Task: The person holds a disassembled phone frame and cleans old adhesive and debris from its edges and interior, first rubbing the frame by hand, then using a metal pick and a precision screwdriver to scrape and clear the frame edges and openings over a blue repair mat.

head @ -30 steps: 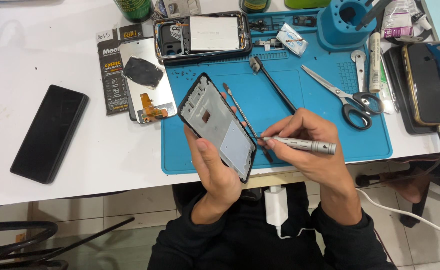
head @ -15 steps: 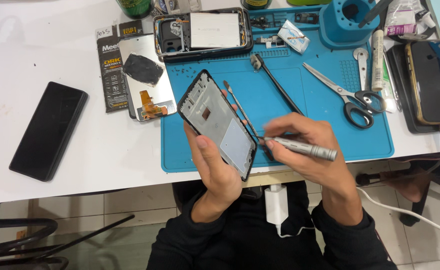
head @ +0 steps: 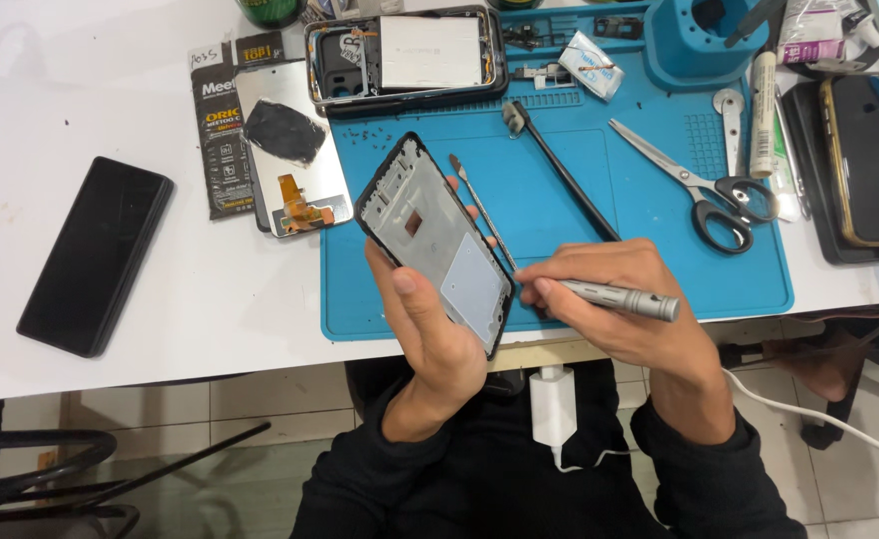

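Near the middle of the frame, the left hand (head: pixel 429 329) holds a phone frame (head: pixel 434 243) tilted, its top corner pointing toward the upper left. The fingers are curled shut around its lower half, the thumb lying across the near long edge. The frame is a thin black plastic rim around a flat grey metal plate with a small square cut-out.

The right hand (head: pixel 624 309), lower right of centre, is closed in a pen grip on a slim silver screwdriver (head: pixel 619 297) with a knurled metal barrel. Its tip end meets the lower right edge of the frame; the tip itself is hidden by the fingers.

Both hands hover over the near edge of a blue rubber mat (head: pixel 649 240), which lies on a white table (head: pixel 110 100). The stretch of mat right behind the hands is mostly bare. A thin metal pry tool (head: pixel 479 205) lies just beside the frame, a black-handled brush (head: pixel 559 170) beyond it, and steel scissors (head: pixel 694 185) lie well apart to the right.

At the top centre sits an opened phone (head: pixel 404 55) showing its pale battery. At the left of the frame a glossy black phone (head: pixel 95 255) rests alone on the table.
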Demonstrator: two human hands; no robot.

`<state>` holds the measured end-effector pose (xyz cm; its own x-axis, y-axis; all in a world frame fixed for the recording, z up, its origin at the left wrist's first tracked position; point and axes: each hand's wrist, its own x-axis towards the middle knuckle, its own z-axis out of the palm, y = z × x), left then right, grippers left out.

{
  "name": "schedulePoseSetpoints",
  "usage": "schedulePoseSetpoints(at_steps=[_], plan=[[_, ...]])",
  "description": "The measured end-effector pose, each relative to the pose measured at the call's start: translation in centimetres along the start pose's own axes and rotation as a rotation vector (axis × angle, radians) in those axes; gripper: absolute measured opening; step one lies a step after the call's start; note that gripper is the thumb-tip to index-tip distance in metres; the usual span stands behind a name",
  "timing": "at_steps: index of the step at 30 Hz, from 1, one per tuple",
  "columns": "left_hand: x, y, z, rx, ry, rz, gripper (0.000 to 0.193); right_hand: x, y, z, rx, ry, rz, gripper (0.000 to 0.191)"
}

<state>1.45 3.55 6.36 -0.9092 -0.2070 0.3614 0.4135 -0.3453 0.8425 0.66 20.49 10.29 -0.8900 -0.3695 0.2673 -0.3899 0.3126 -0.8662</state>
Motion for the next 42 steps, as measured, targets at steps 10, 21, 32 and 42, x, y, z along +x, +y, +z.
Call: schedulePoseSetpoints(at_steps=[10, 21, 32, 42], plan=[[0.11, 0.33, -0.05, 0.013, -0.019, -0.019, 0.074, 0.26, 0.14, 0.11, -0.011, 0.041, -0.025, 0.015], [-0.05, 0.10, -0.05, 0.013, -0.013, -0.020, 0.072, 0.16, 0.29, 0.00, 0.078, 0.027, 0.055, 0.016], [0.07, 0.14, -0.03, 0.012, -0.010, -0.018, 0.073, 0.28, 0.27, -0.11, -0.026, -0.002, 0.024, 0.015], [0.05, -0.05, 0.06, 0.010, 0.010, -0.013, 0.073, 0.12, 0.83, -0.20, -0.046, -0.020, 0.005, 0.018]])
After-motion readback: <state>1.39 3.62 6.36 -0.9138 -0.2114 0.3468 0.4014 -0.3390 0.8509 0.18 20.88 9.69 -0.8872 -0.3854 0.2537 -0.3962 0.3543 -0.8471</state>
